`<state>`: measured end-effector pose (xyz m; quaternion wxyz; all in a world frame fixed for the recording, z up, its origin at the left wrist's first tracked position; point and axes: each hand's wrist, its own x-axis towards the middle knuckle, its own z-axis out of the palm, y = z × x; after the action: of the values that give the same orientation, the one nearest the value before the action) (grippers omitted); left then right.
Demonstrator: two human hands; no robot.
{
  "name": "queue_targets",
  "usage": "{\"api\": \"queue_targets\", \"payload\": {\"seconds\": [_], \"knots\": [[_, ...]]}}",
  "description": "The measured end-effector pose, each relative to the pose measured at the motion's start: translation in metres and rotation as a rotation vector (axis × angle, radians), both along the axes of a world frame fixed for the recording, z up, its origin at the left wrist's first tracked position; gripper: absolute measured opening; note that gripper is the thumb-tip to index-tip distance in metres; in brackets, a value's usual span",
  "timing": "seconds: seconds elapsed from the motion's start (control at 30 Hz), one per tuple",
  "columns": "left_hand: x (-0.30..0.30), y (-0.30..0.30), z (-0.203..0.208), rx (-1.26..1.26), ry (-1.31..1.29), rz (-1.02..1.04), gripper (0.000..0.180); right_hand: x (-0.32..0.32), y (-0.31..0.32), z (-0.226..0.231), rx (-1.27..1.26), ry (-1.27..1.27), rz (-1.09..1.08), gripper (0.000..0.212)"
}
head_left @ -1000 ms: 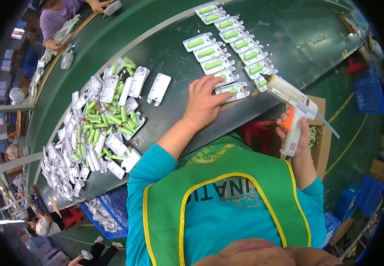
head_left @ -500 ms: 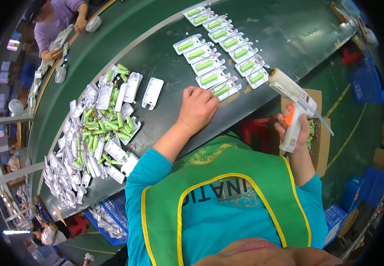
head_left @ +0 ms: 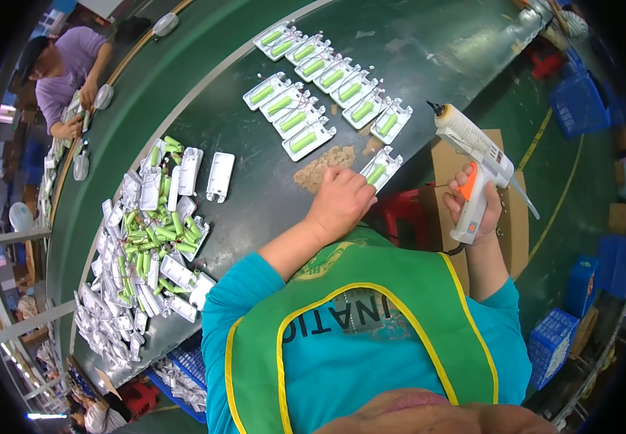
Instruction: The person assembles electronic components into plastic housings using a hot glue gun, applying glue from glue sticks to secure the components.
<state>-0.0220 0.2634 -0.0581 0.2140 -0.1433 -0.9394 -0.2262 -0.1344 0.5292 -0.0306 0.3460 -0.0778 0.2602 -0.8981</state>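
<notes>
My left hand (head_left: 340,201) is closed on the near end of a white plastic casing (head_left: 392,172) with a green cylindrical battery in it, at the table's near edge. The fingertips hide part of this casing. Off to the right, my right hand (head_left: 491,211) grips a white glue gun (head_left: 499,168) with an orange trigger, its dark nozzle pointing up and to the left, above the table's edge. Further back lie two rows of similar white casings (head_left: 306,139), each with green batteries and thin wires.
A heap of white casings (head_left: 110,325) and loose green batteries (head_left: 143,264) covers the table's left side. One bare casing (head_left: 220,176) lies beside it. A brown patch (head_left: 324,168) marks the tabletop. A cardboard box (head_left: 513,231) and a red stool (head_left: 408,217) stand below; a person (head_left: 74,69) works across.
My left hand has drawn the nearest casing away from its row, rightward to the table's edge, baring the brown patch. The glue gun stays in my right hand. The whole view has shifted a little.
</notes>
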Motion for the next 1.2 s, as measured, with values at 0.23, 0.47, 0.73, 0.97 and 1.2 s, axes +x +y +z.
{"api": "queue_targets", "payload": {"seconds": [0.23,0.47,0.73,0.97,1.2], "knots": [[-0.026,0.022,0.0,-0.004,0.042,-0.048,0.02,-0.005,0.002,-0.004,0.009,0.025,-0.013,0.045],[-0.062,0.028,-0.01,-0.01,0.1,0.055,0.02,-0.011,-0.001,-0.003,0.018,0.039,-0.013,0.044],[-0.06,0.02,-0.012,0.0,0.09,0.081,0.019,-0.015,-0.004,-0.005,0.055,0.006,-0.037,0.042],[-0.07,0.024,-0.013,-0.033,0.067,0.097,0.019,-0.017,-0.007,-0.012,0.041,-0.004,-0.036,0.042],[-0.039,-0.006,-0.004,0.002,0.039,0.148,0.051,-0.025,-0.005,-0.014,0.013,-0.002,-0.034,0.042]]}}
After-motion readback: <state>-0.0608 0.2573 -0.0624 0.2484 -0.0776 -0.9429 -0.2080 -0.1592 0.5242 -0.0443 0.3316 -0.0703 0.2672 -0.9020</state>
